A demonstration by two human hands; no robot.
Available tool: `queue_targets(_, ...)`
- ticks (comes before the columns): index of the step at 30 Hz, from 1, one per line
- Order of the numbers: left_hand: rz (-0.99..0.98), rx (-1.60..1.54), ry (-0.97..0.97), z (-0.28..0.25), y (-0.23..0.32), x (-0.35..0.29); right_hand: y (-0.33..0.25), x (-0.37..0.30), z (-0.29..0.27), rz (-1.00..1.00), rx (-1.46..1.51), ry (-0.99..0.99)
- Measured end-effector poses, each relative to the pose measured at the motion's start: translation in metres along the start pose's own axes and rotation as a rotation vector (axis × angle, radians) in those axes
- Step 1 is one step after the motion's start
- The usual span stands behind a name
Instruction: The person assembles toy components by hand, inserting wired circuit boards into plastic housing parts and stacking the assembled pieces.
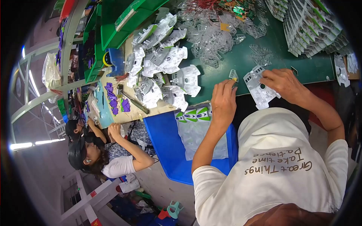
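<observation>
My right hand [284,84] grips a white and grey molded plastic shell [260,92] by its upper right edge. The shell is tilted over the table's near edge and has a round hole and several small slots. To its left, my left hand [224,101] has its fingers pinched at a small clear plastic piece [233,73]. A speck of yellow shows at those fingertips, too small to make out. The two hands are apart, and the clear piece does not touch the shell.
Clear plastic pieces [215,41] lie heaped on the green tabletop [241,56]. White shells [166,60] pile up at left, and stacked shells [313,30] stand at far right. A screwdriver-like tool [135,101] lies near a blue bin [162,150]. A co-worker [109,156] sits at left.
</observation>
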State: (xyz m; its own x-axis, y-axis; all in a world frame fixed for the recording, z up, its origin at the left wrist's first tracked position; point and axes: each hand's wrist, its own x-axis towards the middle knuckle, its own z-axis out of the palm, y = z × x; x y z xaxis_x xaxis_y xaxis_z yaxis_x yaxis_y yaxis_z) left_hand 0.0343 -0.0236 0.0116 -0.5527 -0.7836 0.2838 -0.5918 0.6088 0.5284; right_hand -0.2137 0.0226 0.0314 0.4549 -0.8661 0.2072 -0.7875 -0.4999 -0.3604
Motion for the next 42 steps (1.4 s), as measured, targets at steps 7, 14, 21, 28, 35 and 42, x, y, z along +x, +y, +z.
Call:
queue_targets(7, 0.312, -0.095, -0.011, 0.019, 0.018, 0.009, 0.005, 0.004, 0.005, -0.087, -0.037, 0.051)
queue_targets(14, 0.359, 0.018, -0.07, 0.028, 0.022, 0.022, 0.011, 0.003, 0.009, -0.01, 0.173, 0.149)
queue_targets(21, 0.248, -0.172, 0.136, 0.049, 0.017, 0.013, 0.008, -0.003, -0.002, 0.222, 0.208, 0.063)
queue_targets(28, 0.16, -0.416, 0.049, 0.05, 0.015, 0.018, -0.001, -0.019, -0.012, 0.197, 0.242, -0.024)
queue_targets(35, 0.227, -0.286, -0.181, 0.038, 0.016, 0.027, -0.003, -0.023, -0.02, 0.24, 0.627, 0.091)
queue_targets(42, 0.193, -0.297, -0.115, 0.045, 0.017, 0.021, -0.028, -0.036, -0.004, 0.086, 0.227, 0.259)
